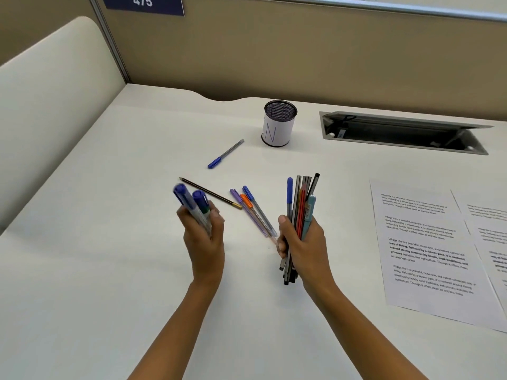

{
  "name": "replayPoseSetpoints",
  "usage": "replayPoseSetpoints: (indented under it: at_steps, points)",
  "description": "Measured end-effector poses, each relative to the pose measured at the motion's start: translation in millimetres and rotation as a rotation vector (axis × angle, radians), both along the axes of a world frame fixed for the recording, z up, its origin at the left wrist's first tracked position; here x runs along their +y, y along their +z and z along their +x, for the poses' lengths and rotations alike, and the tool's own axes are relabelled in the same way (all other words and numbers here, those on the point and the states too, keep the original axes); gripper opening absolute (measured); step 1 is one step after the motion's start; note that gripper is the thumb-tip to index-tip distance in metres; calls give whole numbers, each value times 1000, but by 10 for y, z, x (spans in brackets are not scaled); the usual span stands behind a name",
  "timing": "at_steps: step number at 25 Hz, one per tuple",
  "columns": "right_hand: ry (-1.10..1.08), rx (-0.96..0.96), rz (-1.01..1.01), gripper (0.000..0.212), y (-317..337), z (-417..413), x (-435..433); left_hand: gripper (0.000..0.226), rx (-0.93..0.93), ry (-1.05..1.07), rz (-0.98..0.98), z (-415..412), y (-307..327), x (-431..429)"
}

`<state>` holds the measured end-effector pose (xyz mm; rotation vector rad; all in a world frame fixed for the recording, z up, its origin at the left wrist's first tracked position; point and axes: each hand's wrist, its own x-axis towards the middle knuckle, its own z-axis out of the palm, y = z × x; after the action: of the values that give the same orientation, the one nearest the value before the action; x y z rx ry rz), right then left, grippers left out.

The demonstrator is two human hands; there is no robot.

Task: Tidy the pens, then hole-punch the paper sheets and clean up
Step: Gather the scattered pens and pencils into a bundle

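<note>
My left hand (204,237) grips two blue-capped markers (192,205), held upright above the white desk. In my right hand (304,242) is a bundle of several pens and pencils (300,207), also upright. Between the hands, three capped pens (253,211) in purple, orange and blue lie side by side on the desk. A dark pencil (211,193) with a gold end lies just behind my left hand. Farther back rests a blue-capped pen (225,153). The mesh pen cup (279,123) with a white label stands empty behind it.
Printed paper sheets (428,250) lie at the right, overlapping toward the desk's right edge. An open cable hatch (403,133) is set into the desk at the back right. A beige partition wall (274,50) runs along the back and a padded panel (49,105) along the left.
</note>
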<state>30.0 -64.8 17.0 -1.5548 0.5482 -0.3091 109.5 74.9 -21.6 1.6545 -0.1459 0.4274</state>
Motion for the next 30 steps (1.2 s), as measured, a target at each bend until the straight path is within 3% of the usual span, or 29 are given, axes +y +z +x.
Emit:
replayPoseSetpoints:
  at_steps: [7, 9, 11, 13, 15, 21, 30]
  points:
    - [-64, 30, -60, 18, 50, 51, 3, 28, 46, -83, 145, -85, -260, -6]
    - [-30, 34, -248, 14, 112, 119, 8, 24, 80, -58, 173, -76, -233, -21]
    - [96, 78, -582, 21, 169, 254, 35, 20, 131, -12, 155, -60, -187, -49]
    - [226, 199, -863, 31, 203, 439, 122, 21, 262, 39, 45, -29, -142, -77]
    - [292, 336, -994, 38, 200, 626, 221, 24, 419, 81, -96, 15, -105, -87]
    - [367, 627, -1044, 40, 124, 916, 283, 8, 542, 59, -242, 20, -31, 7]
    - [371, 688, -994, 28, -30, 982, 209, 9, 652, 55, -338, 31, -10, 33]
